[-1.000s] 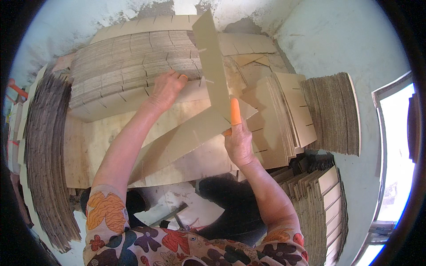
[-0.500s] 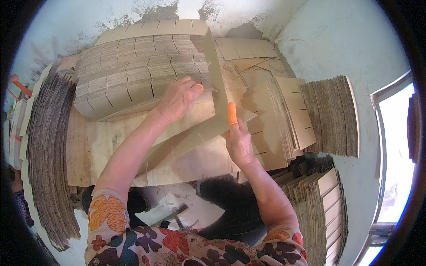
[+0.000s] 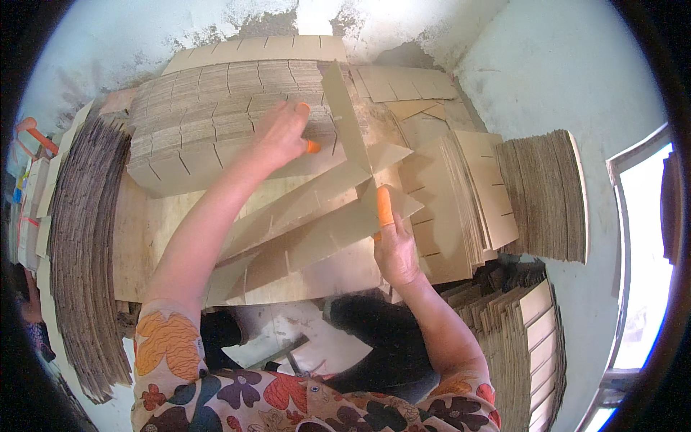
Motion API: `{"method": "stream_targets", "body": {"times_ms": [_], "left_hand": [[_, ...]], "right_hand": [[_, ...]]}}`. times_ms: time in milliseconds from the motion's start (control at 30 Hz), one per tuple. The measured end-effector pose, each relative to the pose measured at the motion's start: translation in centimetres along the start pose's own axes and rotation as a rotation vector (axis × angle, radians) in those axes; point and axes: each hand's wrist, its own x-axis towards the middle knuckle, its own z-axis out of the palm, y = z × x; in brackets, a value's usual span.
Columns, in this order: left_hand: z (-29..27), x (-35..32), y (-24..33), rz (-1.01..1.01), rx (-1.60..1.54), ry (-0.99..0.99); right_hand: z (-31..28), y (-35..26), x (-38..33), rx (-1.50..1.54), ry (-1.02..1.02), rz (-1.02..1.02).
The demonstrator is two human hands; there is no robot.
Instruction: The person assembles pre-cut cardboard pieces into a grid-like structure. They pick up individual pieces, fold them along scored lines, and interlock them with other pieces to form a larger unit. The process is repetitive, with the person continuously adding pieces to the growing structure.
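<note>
My right hand (image 3: 396, 248), with orange finger covers, grips the near end of an upright cardboard strip (image 3: 345, 111) that runs away from me. Two slotted cardboard strips cross it: a farther crosspiece (image 3: 302, 198) and a nearer crosspiece (image 3: 309, 234), both slanting down to the left. My left hand (image 3: 284, 133), also with orange covers, is at a tall stack of slotted cardboard strips (image 3: 187, 140). Its thumb and forefinger are spread apart with nothing visible between them; whether they touch the stack is hard to tell.
Beneath lies a wooden board (image 3: 155, 223). A cardboard stack (image 3: 83, 245) stands at the left, a leaning pile (image 3: 443, 194) at the right, another stack (image 3: 543, 194) beyond it, and a lower bundle (image 3: 504, 338) near my right arm. A wall (image 3: 554, 79) rises behind.
My left hand has moved left, off the upright strip to the stack, its fingers spreading. A second crosspiece now shows across the upright strip. My right hand has shifted slightly nearer.
</note>
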Motion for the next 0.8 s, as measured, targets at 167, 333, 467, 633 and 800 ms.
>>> {"method": "stream_targets", "body": {"times_ms": [167,333,467,633,800], "left_hand": [[5.3,0.6,-0.8,0.116,0.150,0.098],[7.0,1.1,-2.2,0.176,0.190,0.152],[6.2,0.6,-2.6,0.178,0.087,0.139],[3.8,-0.4,-1.3,0.150,0.065,0.083],[4.6,-0.2,-1.5,0.188,0.166,0.089]], "right_hand": [[-0.4,0.3,-0.1,-0.021,0.029,-0.059],[-0.5,0.7,-0.7,-0.002,0.057,-0.098],[-1.1,0.4,-0.9,-0.007,0.022,-0.081],[-1.0,1.1,-1.7,-0.028,0.005,-0.066],[-1.6,0.6,-1.7,-0.018,0.019,-0.087]]}}
